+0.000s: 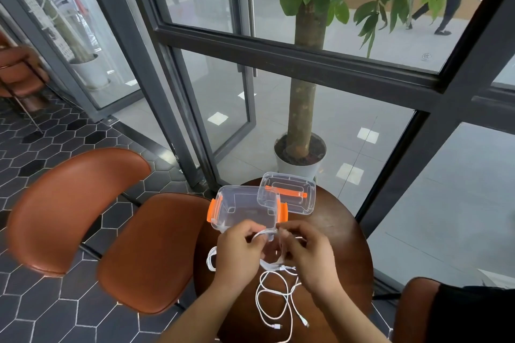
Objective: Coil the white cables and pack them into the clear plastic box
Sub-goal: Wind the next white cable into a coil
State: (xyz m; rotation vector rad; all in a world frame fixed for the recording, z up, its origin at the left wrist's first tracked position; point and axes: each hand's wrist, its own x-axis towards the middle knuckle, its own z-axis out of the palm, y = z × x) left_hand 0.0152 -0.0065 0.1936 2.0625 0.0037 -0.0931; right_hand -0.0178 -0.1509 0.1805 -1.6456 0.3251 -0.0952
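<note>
Nearest, a loose white cable (278, 303) lies in slack loops on the round dark table (345, 242). Its plugs rest close to the near edge, and one strand runs off the bottom of the view. Above it the left hand (239, 248) and right hand (306, 253) meet over the table's middle. The fingers of both are curled and pinch a small white coil (269, 234) between them. A second bundled cable (211, 259) lies just left of the left hand, near the table's left rim.

Just beyond the hands the clear plastic box (245, 211) sits open and empty of cables, its left orange latch at the table's rim. Its lid (289, 195) lies behind it to the right, one corner overlapping the box. The table's right side is bare wood.

A brown chair (145, 253) stands against the table's left edge. A potted tree (302, 153) stands past the far rim, before the glass wall.
</note>
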